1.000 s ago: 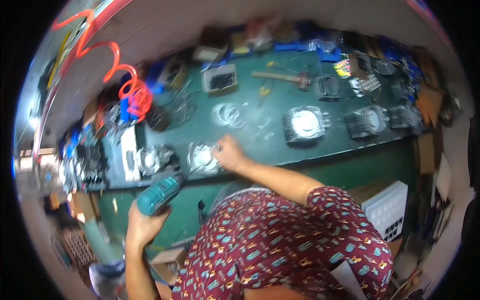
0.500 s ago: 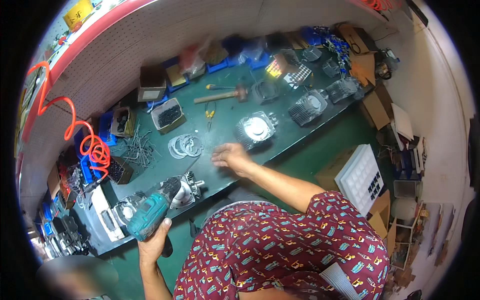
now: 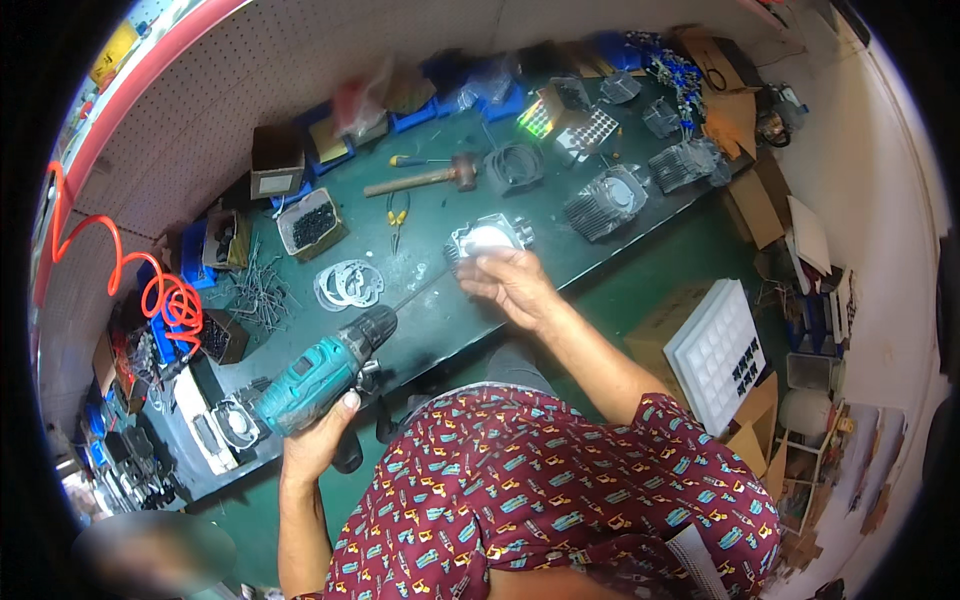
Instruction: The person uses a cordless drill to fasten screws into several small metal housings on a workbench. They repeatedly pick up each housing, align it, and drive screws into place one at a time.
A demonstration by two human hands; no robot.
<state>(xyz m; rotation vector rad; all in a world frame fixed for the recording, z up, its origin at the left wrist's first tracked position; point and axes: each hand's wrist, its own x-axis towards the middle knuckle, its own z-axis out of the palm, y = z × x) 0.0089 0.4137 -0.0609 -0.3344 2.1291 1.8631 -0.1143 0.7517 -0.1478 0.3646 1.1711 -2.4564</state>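
My left hand point(image 3: 318, 440) is wrapped round the grip of a teal and black cordless drill point(image 3: 310, 382). Its long thin bit points up and right across the bench, toward my right hand point(image 3: 512, 286). That hand's fingers are bent together at the near side of a finned metal housing point(image 3: 492, 233) with a bright round face. Whatever is between those fingers is too small or hidden to make out. Partly covered by the drill, another metal housing point(image 3: 370, 378) shows beside the chuck. Flat ring-shaped gaskets point(image 3: 357, 284) lie beyond the drill.
On the green bench lie a wooden-handled mallet point(image 3: 415, 180), yellow-handled pliers point(image 3: 397, 220) and a box of small black parts point(image 3: 310, 226). More finned housings point(image 3: 606, 203) stand at the right. A red coiled hose point(image 3: 120, 240) hangs at the left. A white tray point(image 3: 712, 355) stands below the bench's edge.
The drill has swung up and right in my left hand, its bit now reaching over the bench. My right hand has moved right to the finned housing, its fingers more bent.
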